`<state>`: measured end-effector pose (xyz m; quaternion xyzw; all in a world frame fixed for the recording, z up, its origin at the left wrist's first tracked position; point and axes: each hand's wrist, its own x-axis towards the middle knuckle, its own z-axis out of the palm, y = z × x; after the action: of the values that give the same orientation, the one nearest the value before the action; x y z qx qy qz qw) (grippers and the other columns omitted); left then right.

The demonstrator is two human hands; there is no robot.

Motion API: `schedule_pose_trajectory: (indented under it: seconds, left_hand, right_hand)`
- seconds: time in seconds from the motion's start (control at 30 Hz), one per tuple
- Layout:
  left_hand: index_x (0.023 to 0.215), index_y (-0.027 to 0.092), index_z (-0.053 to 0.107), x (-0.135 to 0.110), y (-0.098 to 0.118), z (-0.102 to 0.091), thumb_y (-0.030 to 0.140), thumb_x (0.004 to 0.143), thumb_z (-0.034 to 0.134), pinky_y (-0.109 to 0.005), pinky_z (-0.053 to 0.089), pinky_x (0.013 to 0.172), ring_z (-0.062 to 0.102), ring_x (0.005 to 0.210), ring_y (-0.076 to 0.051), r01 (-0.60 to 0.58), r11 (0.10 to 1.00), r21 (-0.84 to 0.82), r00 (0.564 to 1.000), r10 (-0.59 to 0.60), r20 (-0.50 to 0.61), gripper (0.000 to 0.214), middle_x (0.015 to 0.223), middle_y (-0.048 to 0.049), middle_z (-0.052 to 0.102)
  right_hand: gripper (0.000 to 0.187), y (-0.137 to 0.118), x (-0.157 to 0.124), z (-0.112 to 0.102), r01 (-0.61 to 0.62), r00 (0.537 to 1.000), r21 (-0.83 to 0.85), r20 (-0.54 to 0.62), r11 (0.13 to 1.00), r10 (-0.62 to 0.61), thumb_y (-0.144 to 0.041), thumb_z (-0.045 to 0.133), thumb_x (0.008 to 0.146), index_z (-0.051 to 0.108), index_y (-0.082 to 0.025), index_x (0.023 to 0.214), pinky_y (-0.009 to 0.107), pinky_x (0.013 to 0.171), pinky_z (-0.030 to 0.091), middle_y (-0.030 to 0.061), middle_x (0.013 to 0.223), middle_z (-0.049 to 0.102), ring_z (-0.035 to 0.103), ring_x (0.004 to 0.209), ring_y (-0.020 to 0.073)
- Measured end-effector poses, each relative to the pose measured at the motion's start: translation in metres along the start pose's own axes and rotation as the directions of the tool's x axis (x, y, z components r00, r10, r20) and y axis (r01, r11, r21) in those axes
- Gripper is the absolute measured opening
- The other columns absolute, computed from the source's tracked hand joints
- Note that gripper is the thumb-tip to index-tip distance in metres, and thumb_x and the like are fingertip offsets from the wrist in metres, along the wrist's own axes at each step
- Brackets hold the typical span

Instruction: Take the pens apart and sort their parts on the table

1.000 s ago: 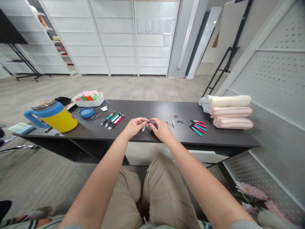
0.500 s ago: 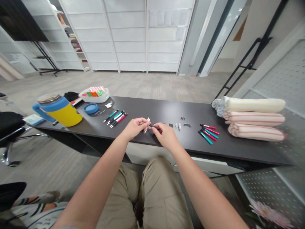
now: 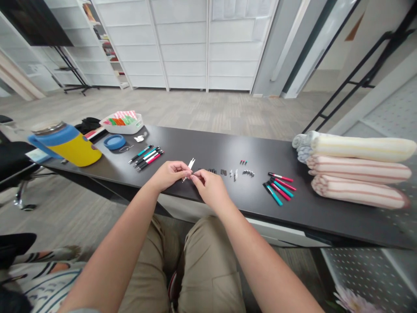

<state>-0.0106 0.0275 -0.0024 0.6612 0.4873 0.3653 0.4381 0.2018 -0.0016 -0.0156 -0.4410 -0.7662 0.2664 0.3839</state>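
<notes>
My left hand [image 3: 169, 174] is closed on a few thin white pen refills [image 3: 190, 165], whose ends stick up past my fingers. My right hand [image 3: 208, 187] pinches a small part against those refills, and the two hands touch above the front edge of the dark table [image 3: 202, 148]. Small pen parts [image 3: 233, 174] lie in a row just right of my hands. A group of pens [image 3: 147, 155] lies to the left and another group of pens [image 3: 279, 186] to the right.
A yellow jug with a blue lid [image 3: 63, 143], a blue ring [image 3: 114, 141] and a white tray of coloured items [image 3: 123, 122] stand at the table's left end. Rolled towels [image 3: 355, 167] are stacked at the right. An office chair [image 3: 14, 169] stands left.
The view has swung, so the table sits a little differently in frame. My hands stay together over the front edge, and the white refills now stick up more clearly from my left hand.
</notes>
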Motion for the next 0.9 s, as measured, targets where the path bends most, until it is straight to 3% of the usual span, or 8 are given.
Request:
schedule_pose_trajectory:
  seconds: [0.43,0.9]
  left_hand:
    - [0.089,0.016,0.075,0.0011,-0.0046,-0.0012,0.047,0.082,0.080,-0.025,0.051,0.065,0.064,0.067,-0.014,0.011,0.999,-0.043,0.998,-0.014,-0.057,0.033,0.077,-0.0055,0.075]
    - [0.093,0.016,0.076,-0.0018,-0.0015,0.0007,0.046,0.084,0.079,-0.025,0.050,0.068,0.064,0.069,-0.014,0.001,0.999,-0.055,0.999,-0.003,-0.037,0.031,0.080,-0.0044,0.076]
  right_hand:
    - [0.017,-0.0013,0.0022,-0.0011,-0.028,1.000,-0.037,-0.002,0.999,0.028,-0.036,0.063,0.101,0.074,-0.022,0.099,0.029,0.068,0.042,0.0018,0.079,0.072,0.064,0.073,0.0182]
    - [0.016,-0.0008,0.0001,0.0005,-0.028,0.998,-0.042,-0.049,0.999,0.026,-0.035,0.063,0.100,0.071,-0.023,0.092,0.029,0.068,0.040,0.0005,0.075,0.070,0.063,0.071,0.0177]
